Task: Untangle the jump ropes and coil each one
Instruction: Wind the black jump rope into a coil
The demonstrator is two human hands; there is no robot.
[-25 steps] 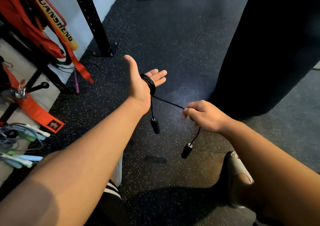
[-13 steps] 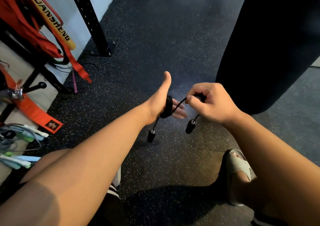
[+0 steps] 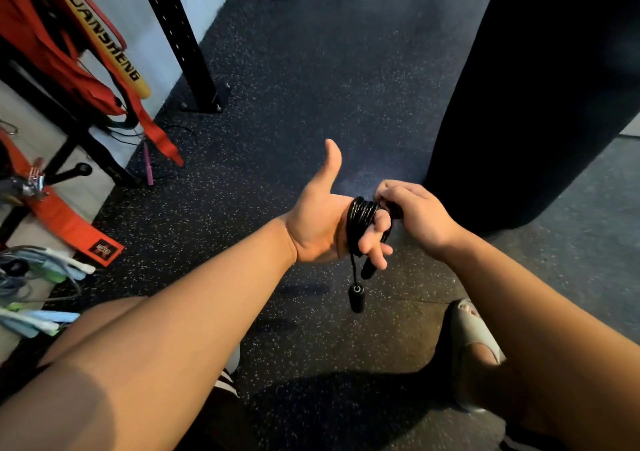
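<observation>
The black jump rope (image 3: 360, 217) is wound round the left hand (image 3: 320, 224), held open with thumb raised; its strand is pinched by the curled right hand (image 3: 417, 212).

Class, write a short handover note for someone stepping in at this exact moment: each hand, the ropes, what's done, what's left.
Left hand: open, thumb up, black jump rope wound round its palm.
Right hand: fingers pinch the rope's tail beside the coil.
Two handles hang under the left hand.
Done: black rope almost fully coiled.
Left: secure the tail, slip the coil off, then sort the pale ropes lying at far left.
</observation>
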